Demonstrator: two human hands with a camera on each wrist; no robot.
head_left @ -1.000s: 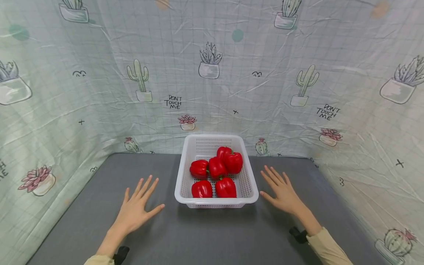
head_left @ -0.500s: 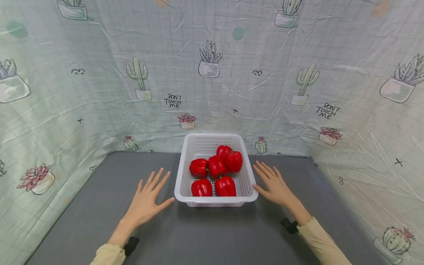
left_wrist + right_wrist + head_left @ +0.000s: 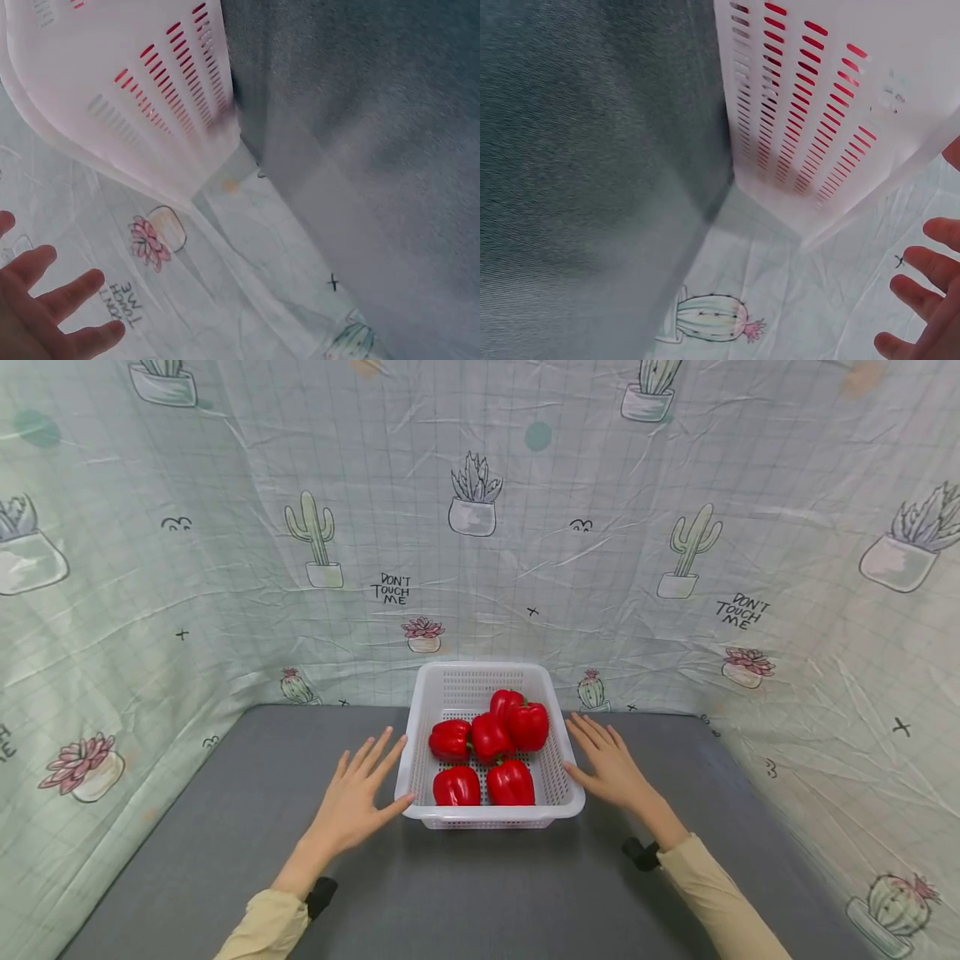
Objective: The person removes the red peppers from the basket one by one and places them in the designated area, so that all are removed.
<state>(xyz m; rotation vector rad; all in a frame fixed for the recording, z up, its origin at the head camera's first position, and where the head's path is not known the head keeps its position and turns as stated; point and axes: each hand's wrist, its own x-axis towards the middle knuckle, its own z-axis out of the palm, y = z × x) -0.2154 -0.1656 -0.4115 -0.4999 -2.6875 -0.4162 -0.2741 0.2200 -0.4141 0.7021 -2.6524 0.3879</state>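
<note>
A white slotted plastic basket stands on the dark grey table, holding several red bell peppers. My left hand is at the basket's left side, fingers spread and straight, thumb and fingertips overlapping the rim in the head view. On the other side my right hand spreads its fingers along the right rim, thumb tip over the edge. Neither hand grips anything. In the left wrist view the basket's side wall shows red through its slots; the right wrist view shows the opposite wall beside my fingers.
A pale cloth printed with cacti and potted plants hangs behind and on both sides of the grey tabletop. The basket's far end is close to the back cloth. Black wrist straps sit at both sleeve cuffs.
Both hands have moved inward and forward, the left to the right and the right to the left, reaching the basket's sides. The basket and peppers have stayed put.
</note>
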